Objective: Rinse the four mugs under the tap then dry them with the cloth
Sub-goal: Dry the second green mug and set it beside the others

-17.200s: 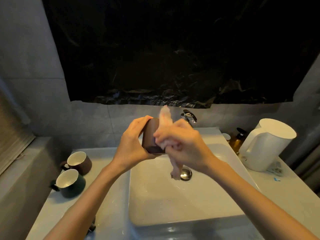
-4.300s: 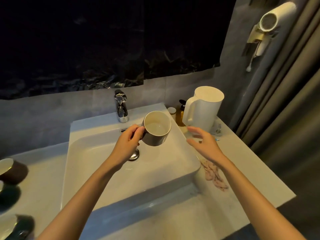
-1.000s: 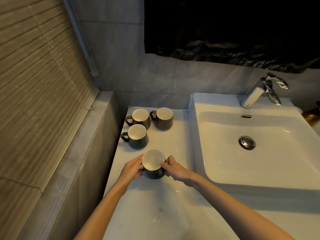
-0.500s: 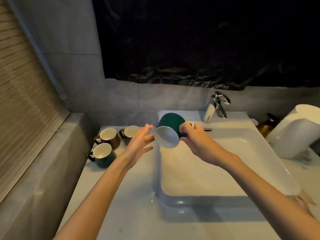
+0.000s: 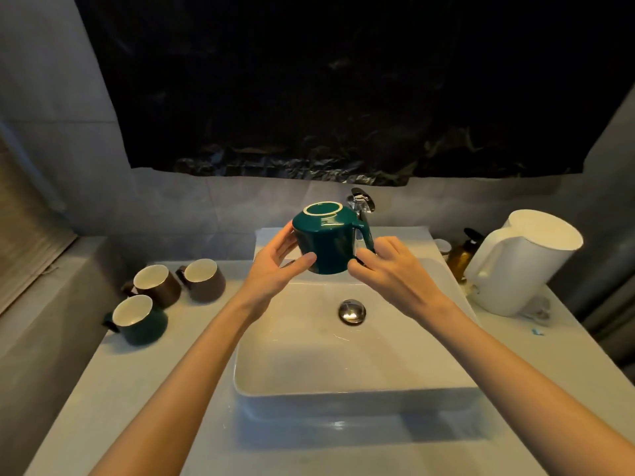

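Both hands on the green mug [image 5: 326, 245], upside down over the basin [image 5: 343, 372], just near of the tap [image 5: 360, 204]. Left hand [image 5: 271, 269] cups its wall and right hand [image 5: 391, 269] pinches by the handle. Rinse step, I judge. Next: turn it upright and start the water.

Dim, yellowish light washes the white basin [image 5: 343, 369] below the fingers [image 5: 299, 262], while the black sheet [image 5: 343, 80] above them swallows all detail. A soft sheen streaks the green mug [image 5: 326, 245] between the fingertips; small glints catch the tap [image 5: 360, 201] just behind and the drain plug [image 5: 352, 311] beneath. The basin's shadow falls toward the camera. Wide-angle distortion bows the counter [image 5: 137, 389] edges; detail is soft, grainy.
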The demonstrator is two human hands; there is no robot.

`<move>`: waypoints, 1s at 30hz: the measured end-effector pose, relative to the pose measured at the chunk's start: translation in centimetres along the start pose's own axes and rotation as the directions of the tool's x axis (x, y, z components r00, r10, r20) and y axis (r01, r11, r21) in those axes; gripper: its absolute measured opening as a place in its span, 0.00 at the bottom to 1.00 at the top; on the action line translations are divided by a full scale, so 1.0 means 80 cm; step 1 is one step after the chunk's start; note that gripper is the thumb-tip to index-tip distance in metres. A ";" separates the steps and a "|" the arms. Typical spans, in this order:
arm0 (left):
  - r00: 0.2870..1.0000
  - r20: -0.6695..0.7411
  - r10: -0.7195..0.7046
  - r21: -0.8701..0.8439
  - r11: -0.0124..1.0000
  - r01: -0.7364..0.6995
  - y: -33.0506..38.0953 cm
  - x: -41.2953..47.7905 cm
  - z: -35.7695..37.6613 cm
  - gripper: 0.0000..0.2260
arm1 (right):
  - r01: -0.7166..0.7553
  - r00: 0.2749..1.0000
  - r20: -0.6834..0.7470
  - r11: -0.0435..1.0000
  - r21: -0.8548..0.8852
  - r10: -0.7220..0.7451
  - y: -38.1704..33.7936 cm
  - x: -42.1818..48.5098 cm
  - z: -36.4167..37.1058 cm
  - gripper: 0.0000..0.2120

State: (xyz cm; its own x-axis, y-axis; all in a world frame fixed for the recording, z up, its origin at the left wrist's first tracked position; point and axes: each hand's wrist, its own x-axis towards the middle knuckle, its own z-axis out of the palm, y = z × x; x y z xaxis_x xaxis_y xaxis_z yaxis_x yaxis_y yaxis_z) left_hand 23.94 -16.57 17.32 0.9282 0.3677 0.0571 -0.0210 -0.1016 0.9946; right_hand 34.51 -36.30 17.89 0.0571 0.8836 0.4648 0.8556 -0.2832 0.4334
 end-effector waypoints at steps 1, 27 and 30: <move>1.000 -0.005 0.004 0.014 1.000 -0.004 0.001 -0.001 0.006 0.29 | -0.007 1.000 -0.006 1.000 0.009 0.007 0.002 -0.004 0.001 0.21; 0.993 -0.066 -0.099 0.134 0.985 0.107 -0.020 -0.031 0.010 0.30 | -0.549 0.362 0.734 -0.504 0.666 0.575 -0.031 0.025 -0.027 0.07; 0.998 -0.057 -0.011 0.261 0.965 0.025 -0.026 -0.036 0.007 0.38 | -0.530 0.333 0.777 -0.576 0.623 0.534 -0.041 0.024 -0.028 0.05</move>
State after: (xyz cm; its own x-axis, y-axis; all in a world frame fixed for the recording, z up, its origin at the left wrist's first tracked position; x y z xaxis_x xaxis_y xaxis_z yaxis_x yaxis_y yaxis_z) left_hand 21.52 -17.91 15.03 0.9058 0.4206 0.0510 0.1003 -0.3298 0.9387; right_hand 30.69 -34.49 19.07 0.8755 0.4334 -0.2138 -0.2023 -0.0732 -0.9766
